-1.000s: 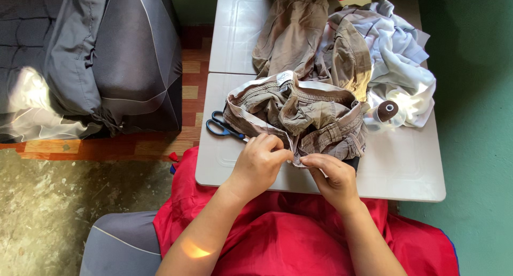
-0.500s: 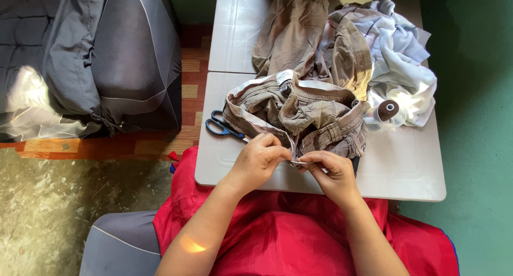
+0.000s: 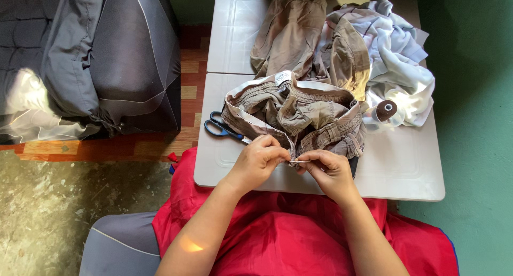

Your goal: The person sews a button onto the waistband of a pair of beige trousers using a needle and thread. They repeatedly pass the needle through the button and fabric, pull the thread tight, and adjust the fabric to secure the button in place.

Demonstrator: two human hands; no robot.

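Observation:
Khaki trousers [image 3: 299, 107] lie bunched on a white folding table [image 3: 401, 169], waistband toward me. My left hand [image 3: 259, 161] pinches the near edge of the waistband. My right hand [image 3: 328, 172] pinches the same edge just to the right, fingertips nearly meeting the left hand's. A small pale bit of fabric shows between the fingertips; whether a needle is held I cannot tell. Blue-handled scissors [image 3: 222, 126] lie on the table just left of my left hand. A brown thread spool [image 3: 386, 110] stands to the right of the trousers.
A white and pale-blue garment [image 3: 398, 57] is heaped at the table's back right. A grey cushioned sofa [image 3: 91, 57] stands to the left. Red cloth [image 3: 283, 233] covers my lap. The floor on the right is green.
My right hand has shifted slightly left toward the left hand, fingertips closing on the waistband edge. The view has drifted a little; nothing else moved.

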